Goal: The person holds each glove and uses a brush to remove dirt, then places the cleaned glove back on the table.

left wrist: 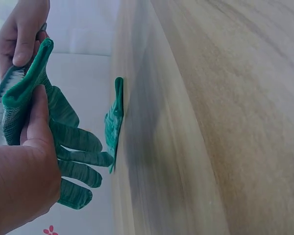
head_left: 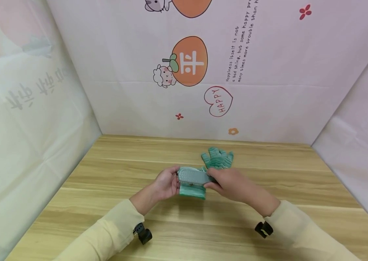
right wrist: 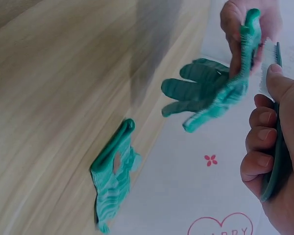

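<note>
Head view: left hand (head_left: 164,184) pinches green striped knit glove (head_left: 192,191), right hand (head_left: 231,184) grips grey oblong bristled brush (head_left: 194,175); contact unclear, best keep fabric taut.

Farthest off, the head view looks forward and down over the table (head_left: 105,181), with the left hand (head_left: 165,183) and right hand (head_left: 231,185) below mid-frame and the wall cloth (head_left: 131,72) above. The left wrist view looks closely past the left hand at lower left, the table tipped sideways along the right. The right wrist view, equally near, has the right hand at right, the table at left. Both wrist views share the held glove (left wrist: 24,88); head and right wrist share the printed heart (head_left: 218,101).
</note>
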`<control>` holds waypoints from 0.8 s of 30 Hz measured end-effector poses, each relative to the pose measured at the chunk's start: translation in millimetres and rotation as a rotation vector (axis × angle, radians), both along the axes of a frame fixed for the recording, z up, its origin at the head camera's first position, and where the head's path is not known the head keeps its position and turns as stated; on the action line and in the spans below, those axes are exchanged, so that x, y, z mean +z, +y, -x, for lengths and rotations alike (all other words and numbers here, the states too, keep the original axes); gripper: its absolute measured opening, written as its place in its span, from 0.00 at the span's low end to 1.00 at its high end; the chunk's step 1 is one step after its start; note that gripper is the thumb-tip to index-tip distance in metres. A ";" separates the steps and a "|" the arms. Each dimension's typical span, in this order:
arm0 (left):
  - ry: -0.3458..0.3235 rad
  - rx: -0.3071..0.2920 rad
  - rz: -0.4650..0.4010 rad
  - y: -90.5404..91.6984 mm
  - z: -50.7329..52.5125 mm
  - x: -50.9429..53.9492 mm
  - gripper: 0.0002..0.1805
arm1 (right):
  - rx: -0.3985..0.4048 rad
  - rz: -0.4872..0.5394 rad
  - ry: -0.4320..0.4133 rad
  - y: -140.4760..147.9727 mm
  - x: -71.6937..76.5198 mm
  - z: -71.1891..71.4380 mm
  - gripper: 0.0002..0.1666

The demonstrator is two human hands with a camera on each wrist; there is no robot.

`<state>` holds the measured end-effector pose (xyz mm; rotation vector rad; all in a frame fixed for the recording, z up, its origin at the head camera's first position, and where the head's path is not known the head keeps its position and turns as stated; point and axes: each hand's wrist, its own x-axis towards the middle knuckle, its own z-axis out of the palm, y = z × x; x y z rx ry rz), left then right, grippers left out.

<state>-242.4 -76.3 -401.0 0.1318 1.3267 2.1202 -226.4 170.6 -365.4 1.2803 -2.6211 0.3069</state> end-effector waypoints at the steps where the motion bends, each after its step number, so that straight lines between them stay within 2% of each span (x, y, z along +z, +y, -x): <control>1: -0.002 0.004 -0.003 -0.2 -0.3 0.1 0.24 | 0.009 0.000 0.010 -1.2 -1.2 0.6 0.14; 5: -0.020 0.030 0.002 -2.8 -0.3 1.0 0.22 | 0.018 0.014 0.002 0.6 -5.5 1.9 0.14; 9: -0.035 0.058 0.007 -7.0 0.9 1.1 0.20 | -0.022 0.029 -0.059 10.2 -9.2 -0.2 0.13; 14: -0.029 0.048 0.004 -8.2 1.7 0.5 0.21 | -0.084 0.035 -0.117 27.4 -12.9 -5.9 0.12; 18: -0.021 0.039 0.000 -10.0 2.2 0.1 0.22 | -0.097 0.048 -0.147 36.3 -12.1 -8.1 0.11; 24: -0.008 0.031 -0.003 -8.6 3.5 -1.8 0.23 | -0.103 0.042 -0.107 31.4 -5.5 -3.9 0.11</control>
